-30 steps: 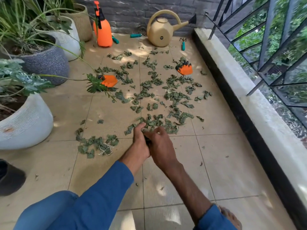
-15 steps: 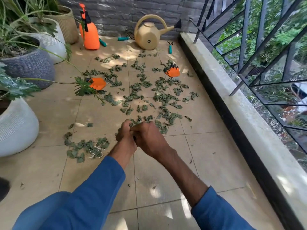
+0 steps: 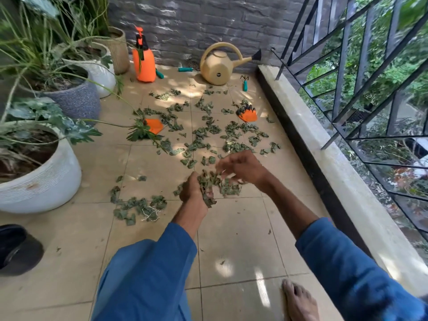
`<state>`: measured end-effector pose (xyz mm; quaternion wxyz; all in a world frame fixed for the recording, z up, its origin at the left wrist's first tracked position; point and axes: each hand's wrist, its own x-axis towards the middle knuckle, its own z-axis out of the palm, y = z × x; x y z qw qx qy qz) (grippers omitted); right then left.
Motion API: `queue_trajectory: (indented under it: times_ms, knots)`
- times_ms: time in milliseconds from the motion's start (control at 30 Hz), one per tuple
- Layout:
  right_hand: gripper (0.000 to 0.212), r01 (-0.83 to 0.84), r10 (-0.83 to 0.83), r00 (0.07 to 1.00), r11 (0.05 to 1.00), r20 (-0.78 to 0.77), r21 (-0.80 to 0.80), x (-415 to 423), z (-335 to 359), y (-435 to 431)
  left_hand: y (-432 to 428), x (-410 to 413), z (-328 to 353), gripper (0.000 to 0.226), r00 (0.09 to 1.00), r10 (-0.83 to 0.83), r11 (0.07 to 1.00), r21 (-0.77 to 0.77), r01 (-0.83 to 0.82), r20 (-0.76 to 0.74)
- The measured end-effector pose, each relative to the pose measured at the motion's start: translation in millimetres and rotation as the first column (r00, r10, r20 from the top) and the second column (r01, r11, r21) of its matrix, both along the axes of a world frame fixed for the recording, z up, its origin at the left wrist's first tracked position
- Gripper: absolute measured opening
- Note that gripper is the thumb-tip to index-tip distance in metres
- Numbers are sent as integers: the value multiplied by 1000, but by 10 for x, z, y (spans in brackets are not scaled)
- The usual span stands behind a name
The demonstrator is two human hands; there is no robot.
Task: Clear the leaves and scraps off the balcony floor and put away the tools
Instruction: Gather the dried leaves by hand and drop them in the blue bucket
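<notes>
Beige tiled balcony floor (image 3: 243,228) fills the middle of the frame, strewn with torn green leaves (image 3: 234,147) from the centre up toward the grey brick wall (image 3: 196,24). At centre the left hand (image 3: 195,189) is clenched round a bunch of leaves (image 3: 208,181), clear of the tiles. Just to its upper right the right hand (image 3: 243,169) is blurred, fingers loosely spread and apart. An orange sprayer (image 3: 143,63), a tan watering can (image 3: 217,66) and an orange claw glove (image 3: 247,113) sit in the upper half
</notes>
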<state>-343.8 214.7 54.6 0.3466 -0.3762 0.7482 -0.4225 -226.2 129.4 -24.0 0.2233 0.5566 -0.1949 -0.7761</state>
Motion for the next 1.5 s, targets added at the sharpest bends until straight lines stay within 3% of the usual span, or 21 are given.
queue_trajectory:
  times_ms: [67,233,367,400,433,533,700,833,1000,1100,1200,1333,1433,1500]
  knots:
    - [19,103,-100,994,994,-43,49,-249,-59,25,-5,-28,-72,35,1000,11,999,29,-12,8]
    - [19,350,-261,908,903,-327,251,-1174,-740,44,-102,-347,-424,69,990,-48,999,31,44,132]
    - [9,528,-294,787,777,-542,344,-1956,-1457,206,-103,-796,-228,32,991,-109,993,-26,112,78]
    - [10,550,-304,776,756,-552,356,-2134,-1665,238,-138,-980,-269,28,989,-128,991,-34,131,81]
    - [25,557,-288,770,738,-569,381,-2299,-1879,258,-166,-1150,-305,26,985,-142,988,-40,146,93]
    - [44,478,-151,801,743,-579,469,-2509,-2346,271,-216,-1537,-325,23,979,-160,985,-39,166,129]
    - [34,452,-186,841,758,-508,471,-2382,-2532,362,-181,-1790,-113,21,962,-220,975,12,221,160]
    - [19,503,-267,794,793,-546,344,-2545,-2655,419,-336,-1840,-180,16,939,-245,966,-18,257,243]
    - [11,603,-452,761,756,-465,252,-2788,-2812,418,-606,-1871,-463,18,926,-283,950,-61,307,251]
    - [36,631,-561,763,754,-323,183,-2768,-2810,407,-692,-1866,-496,18,919,-340,929,-80,361,198]
    - [48,534,-478,839,812,-259,234,-2718,-2696,356,-695,-1825,-330,18,905,-388,909,-89,407,177]
    - [16,399,-318,900,878,-298,266,-2746,-2538,161,-726,-1747,-146,13,886,-424,870,-187,456,187]
    - [7,330,-222,910,899,-351,287,-2828,-2500,0,-742,-1636,-182,28,898,-383,870,-241,430,217]
    - [4,273,-103,884,906,-455,324,-2860,-2511,-70,-720,-1603,-152,16,916,-360,889,-233,394,178]
